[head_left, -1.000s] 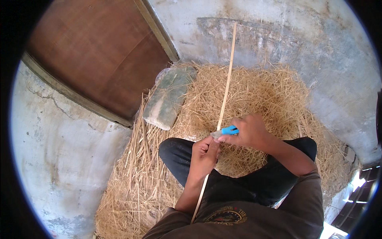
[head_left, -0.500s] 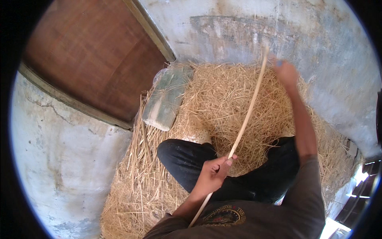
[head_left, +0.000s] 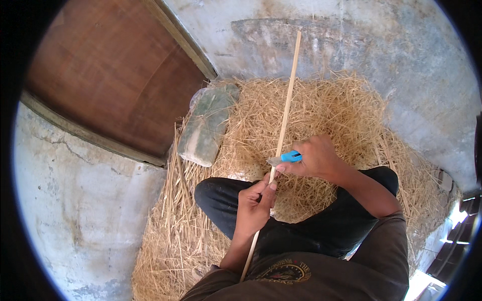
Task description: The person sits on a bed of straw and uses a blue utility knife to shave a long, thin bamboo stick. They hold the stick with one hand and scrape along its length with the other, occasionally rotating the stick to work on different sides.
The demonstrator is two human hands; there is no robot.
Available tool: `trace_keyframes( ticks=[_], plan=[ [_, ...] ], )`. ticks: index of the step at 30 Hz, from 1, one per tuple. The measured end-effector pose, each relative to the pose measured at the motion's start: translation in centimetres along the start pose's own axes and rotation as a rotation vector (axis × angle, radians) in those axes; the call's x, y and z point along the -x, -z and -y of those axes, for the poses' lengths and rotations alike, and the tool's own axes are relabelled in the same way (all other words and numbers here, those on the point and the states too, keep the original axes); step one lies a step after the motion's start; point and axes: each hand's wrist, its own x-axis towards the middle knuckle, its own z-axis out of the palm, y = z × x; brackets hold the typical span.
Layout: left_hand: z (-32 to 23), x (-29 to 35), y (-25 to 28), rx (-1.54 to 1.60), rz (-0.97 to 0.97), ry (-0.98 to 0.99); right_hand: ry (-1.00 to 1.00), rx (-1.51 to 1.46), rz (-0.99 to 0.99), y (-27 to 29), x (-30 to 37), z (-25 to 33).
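A long pale wooden strip (head_left: 287, 108) slants from my body up toward the far wall. My left hand (head_left: 254, 209) is closed around it, thumb and fingers pinching it above my lap. Just beyond, my right hand (head_left: 316, 159) grips a blue utility knife (head_left: 291, 156). Its short metal blade lies across the strip, touching it or very close, a little above the left fingertips. The strip's lower end runs under my left hand and along my left forearm.
Straw-like shavings (head_left: 321, 108) are heaped around my crossed legs. A greenish-grey block (head_left: 210, 123) stands ahead to the left, beside longer loose strips (head_left: 175, 185). Stained plaster walls (head_left: 401, 65) and a brown panel (head_left: 115, 70) with a wooden frame border the spot.
My right hand has come from the strip's far end back toward me, close to the left hand. The strip's far end has swung left. The knife's blue body and blade now show clearly.
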Motion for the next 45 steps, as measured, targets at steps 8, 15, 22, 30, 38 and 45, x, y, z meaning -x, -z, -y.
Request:
trace_keyframes(
  ticks=[8, 15, 22, 30, 38, 45],
  plan=[
    [1.4, 0.3, 0.2, -0.196, -0.064, -0.117, 0.052, 0.022, -0.024, -1.1, 0.3, 0.3],
    [0.7, 0.4, 0.1, -0.583, -0.165, -0.334, 0.107, 0.121, -0.167, -1.7, -0.4, -0.9],
    [-0.1, 0.3, 0.1, -0.69, -0.186, -0.424, 0.081, 0.182, -0.172, -1.6, -1.5, -2.7],
    [0.2, 1.2, 0.4, -0.639, -0.12, -0.396, 0.051, 0.242, -0.161, -1.8, -2.0, -3.9],
    [1.8, 5.2, 0.6, -0.523, 0.004, -0.329, -0.444, 0.337, -0.037, 3.2, -3.9, -10.7],
    [1.0, 8.3, 1.2, -0.413, 0.179, -0.233, -0.799, 0.404, -0.343, 7.2, -3.7, -22.2]
  ],
)
